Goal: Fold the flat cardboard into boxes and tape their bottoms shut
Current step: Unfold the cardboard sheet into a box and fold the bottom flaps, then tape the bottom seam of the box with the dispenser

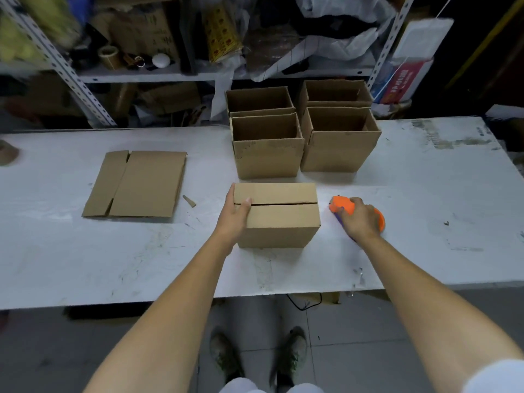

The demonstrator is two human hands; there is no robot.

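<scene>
Now, from your head camera: the folded box point(278, 217) sits on the desk point(425, 194) near its front edge, its two top flaps meeting at an untaped seam. The risk, as I judge it: the flaps could spring apart, or the box could slide, when tape is drawn across, leaving a crooked seal (only one hand steadies it). Your left hand point(236, 215) clasps the box's left edge, thumb pressed at the seam. Your right hand point(360, 219) is curled around the orange tape dispenser point(343, 205), just beside the box. Four open boxes point(268, 148) stand behind; flat cardboard point(139, 184) lies left.
</scene>
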